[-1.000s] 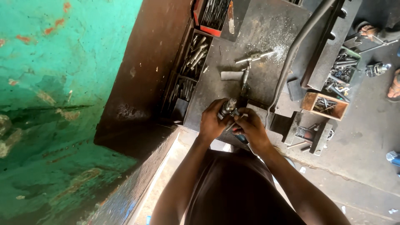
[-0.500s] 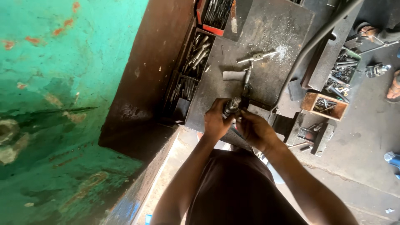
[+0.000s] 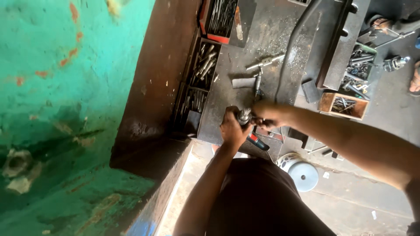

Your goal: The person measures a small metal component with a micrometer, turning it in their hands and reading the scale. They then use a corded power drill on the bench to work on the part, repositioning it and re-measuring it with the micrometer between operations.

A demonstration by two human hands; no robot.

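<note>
My left hand [image 3: 233, 127] grips a small metal part [image 3: 243, 116] held over the near edge of a dark steel workbench [image 3: 227, 94]. My right hand [image 3: 270, 114] closes on the other end of the same part, the two hands almost touching. A blue-and-red handled tool [image 3: 258, 143] pokes out just below my hands. On the bench beyond them lie a metal wrench-like tool [image 3: 264, 63] and a short grey block [image 3: 243, 82].
Trays of drill bits and metal rods [image 3: 202, 65] line the bench's left side, a red tray [image 3: 216, 19] farther back. A wooden box of scrap [image 3: 343, 105] and a dark steel bar [image 3: 337, 48] lie right. A white disc [image 3: 303, 174] rests on the floor. A green wall [image 3: 65, 109] stands left.
The view has shifted slightly. My right arm now reaches in from farther right, and both hands stay clamped on the small metal part at the bench edge.
</note>
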